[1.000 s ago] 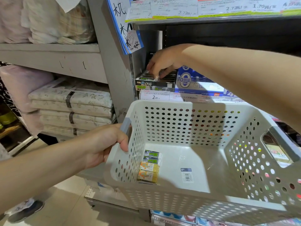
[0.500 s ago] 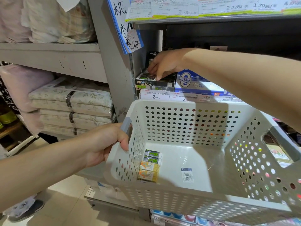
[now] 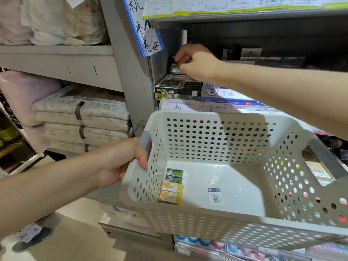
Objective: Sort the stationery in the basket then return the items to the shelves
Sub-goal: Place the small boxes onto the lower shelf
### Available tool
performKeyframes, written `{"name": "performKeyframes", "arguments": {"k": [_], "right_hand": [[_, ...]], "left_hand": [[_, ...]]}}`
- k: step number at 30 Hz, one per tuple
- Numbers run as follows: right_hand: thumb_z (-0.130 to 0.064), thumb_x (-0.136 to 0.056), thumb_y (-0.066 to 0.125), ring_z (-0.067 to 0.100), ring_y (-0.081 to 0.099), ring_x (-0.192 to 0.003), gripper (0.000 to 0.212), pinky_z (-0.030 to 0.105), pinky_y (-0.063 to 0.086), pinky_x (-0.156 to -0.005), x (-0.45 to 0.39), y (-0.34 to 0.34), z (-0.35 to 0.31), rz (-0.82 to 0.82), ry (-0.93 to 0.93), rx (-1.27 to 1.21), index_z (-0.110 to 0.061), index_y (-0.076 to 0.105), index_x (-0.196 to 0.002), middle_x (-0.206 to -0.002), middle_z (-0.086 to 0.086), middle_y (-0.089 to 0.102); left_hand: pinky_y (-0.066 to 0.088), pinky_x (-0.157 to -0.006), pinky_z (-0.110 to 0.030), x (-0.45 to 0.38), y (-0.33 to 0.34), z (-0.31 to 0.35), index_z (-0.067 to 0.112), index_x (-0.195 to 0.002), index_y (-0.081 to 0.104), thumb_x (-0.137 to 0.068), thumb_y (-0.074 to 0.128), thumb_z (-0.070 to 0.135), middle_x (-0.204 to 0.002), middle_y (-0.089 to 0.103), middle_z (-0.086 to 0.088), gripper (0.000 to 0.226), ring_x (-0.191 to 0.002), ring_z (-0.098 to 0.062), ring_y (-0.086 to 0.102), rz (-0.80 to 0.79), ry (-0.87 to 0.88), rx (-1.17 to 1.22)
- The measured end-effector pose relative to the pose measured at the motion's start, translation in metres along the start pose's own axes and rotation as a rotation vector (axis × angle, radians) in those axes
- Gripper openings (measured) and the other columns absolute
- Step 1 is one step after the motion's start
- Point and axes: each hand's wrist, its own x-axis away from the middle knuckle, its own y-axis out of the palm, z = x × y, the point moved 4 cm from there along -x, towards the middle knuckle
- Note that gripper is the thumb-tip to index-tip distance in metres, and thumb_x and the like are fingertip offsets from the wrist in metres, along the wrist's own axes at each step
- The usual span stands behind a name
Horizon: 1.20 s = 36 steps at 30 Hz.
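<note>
Head view: perforated plastic basket (image 3: pixel 216 119) in left hand (image 3: pixel 120 161), small rectangular erasers (image 3: pixel 172 186) inside.

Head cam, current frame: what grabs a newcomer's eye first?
The big perforated white basket fills the lower right, with the left hand in a grip on its grey handle. A few small eraser packs lie against its left inner wall, near a barcode sticker. Above, the right hand pinches a small dark pack over the black display box on the shelf.
</note>
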Motion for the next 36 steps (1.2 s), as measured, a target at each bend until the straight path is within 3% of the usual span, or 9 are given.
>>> {"name": "performKeyframes", "arguments": {"k": [3, 8, 12, 16, 20, 23, 27, 32, 36], "right_hand": [[-0.013, -0.082, 0.057, 0.007, 0.050, -0.067, 0.008, 0.020, 0.042, -0.063, 0.042, -0.001, -0.009, 0.067, -0.058, -0.106, -0.020, 0.054, -0.078, -0.071, -0.007, 0.052], [-0.015, -0.079, 0.057, 0.006, 0.045, -0.053, 0.022, 0.022, 0.037, -0.055, 0.103, 0.030, -0.016, -0.273, -0.129, 0.035, -0.017, 0.050, -0.059, -0.057, -0.006, 0.049], [-0.023, -0.080, 0.061, 0.017, 0.053, -0.069, 0.007, 0.025, 0.042, -0.059, 0.132, 0.078, -0.003, -0.677, -0.212, 0.377, -0.016, 0.060, -0.082, -0.076, 0.000, 0.061], [-0.040, -0.071, 0.077, 0.018, 0.050, -0.090, 0.065, 0.026, 0.038, -0.068, 0.150, 0.114, 0.019, -0.914, -0.216, 0.623, -0.016, 0.048, -0.123, -0.112, -0.001, 0.057], [-0.039, -0.068, 0.080, 0.021, 0.057, -0.102, 0.078, 0.027, 0.042, -0.070, 0.155, 0.131, 0.030, -0.935, -0.184, 0.644, -0.017, 0.039, -0.131, -0.123, -0.001, 0.054], [-0.040, -0.067, 0.080, 0.022, 0.058, -0.101, 0.075, 0.028, 0.043, -0.070, 0.156, 0.136, 0.033, -0.924, -0.187, 0.616, -0.018, 0.041, -0.127, -0.119, -0.002, 0.057], [-0.039, -0.069, 0.079, 0.022, 0.058, -0.097, 0.072, 0.028, 0.043, -0.067, 0.154, 0.140, 0.035, -0.925, -0.196, 0.611, -0.016, 0.042, -0.127, -0.115, 0.001, 0.059], [-0.016, -0.071, 0.070, 0.023, 0.060, -0.088, 0.050, 0.027, 0.045, -0.060, 0.151, 0.140, 0.039, -0.883, -0.199, 0.607, -0.013, 0.050, -0.116, -0.108, 0.003, 0.061], [-0.027, -0.070, 0.071, 0.024, 0.064, -0.082, 0.032, 0.022, 0.037, -0.048, 0.151, 0.144, 0.042, -0.876, -0.232, 0.627, -0.011, 0.061, -0.095, -0.099, 0.005, 0.064]], "left_hand": [[0.055, -0.077, -0.045, 0.002, 0.002, 0.002, 0.014, -0.101, 0.068, -0.055, 0.050, -0.009, -0.091, 0.075, -0.015, 0.055, -0.075, -0.032, 0.071, -0.017, -0.005, 0.000], [0.054, -0.082, -0.047, 0.002, 0.002, 0.002, 0.014, -0.102, 0.069, -0.043, 0.049, -0.004, -0.094, 0.075, -0.016, 0.065, -0.087, -0.037, 0.069, 0.004, 0.009, -0.008], [0.053, -0.078, -0.043, 0.002, 0.004, 0.001, 0.016, -0.096, 0.070, -0.066, 0.045, -0.013, -0.097, 0.074, -0.018, 0.048, -0.091, -0.040, 0.066, 0.015, 0.029, 0.000], [0.054, -0.075, -0.042, 0.002, 0.008, 0.001, 0.016, -0.094, 0.070, -0.057, 0.049, -0.009, -0.100, 0.073, -0.019, 0.049, -0.091, -0.039, 0.065, 0.018, 0.023, 0.025], [0.053, -0.082, -0.047, 0.004, 0.011, 0.003, 0.015, -0.099, 0.070, -0.041, 0.049, -0.004, -0.107, 0.071, -0.020, 0.065, -0.092, -0.039, 0.066, 0.042, 0.016, 0.019], [0.048, -0.093, -0.057, 0.007, 0.013, 0.004, 0.013, -0.110, 0.067, -0.058, 0.051, -0.009, -0.110, 0.070, -0.021, 0.059, -0.101, -0.043, 0.065, 0.060, -0.004, -0.009], [0.048, -0.092, -0.056, 0.007, 0.013, 0.003, 0.013, -0.108, 0.067, -0.070, 0.041, -0.016, -0.102, 0.071, -0.019, 0.054, -0.086, -0.035, 0.065, 0.100, -0.009, -0.027], [0.048, -0.092, -0.057, 0.007, 0.012, 0.003, 0.017, -0.108, 0.068, -0.068, 0.042, -0.015, -0.109, 0.071, -0.019, 0.056, -0.094, -0.038, 0.067, 0.116, -0.012, -0.022], [0.047, -0.094, -0.058, 0.007, 0.013, 0.003, 0.016, -0.104, 0.069, -0.068, 0.042, -0.015, -0.101, 0.073, -0.017, 0.055, -0.088, -0.036, 0.067, 0.118, -0.011, -0.025]]}}
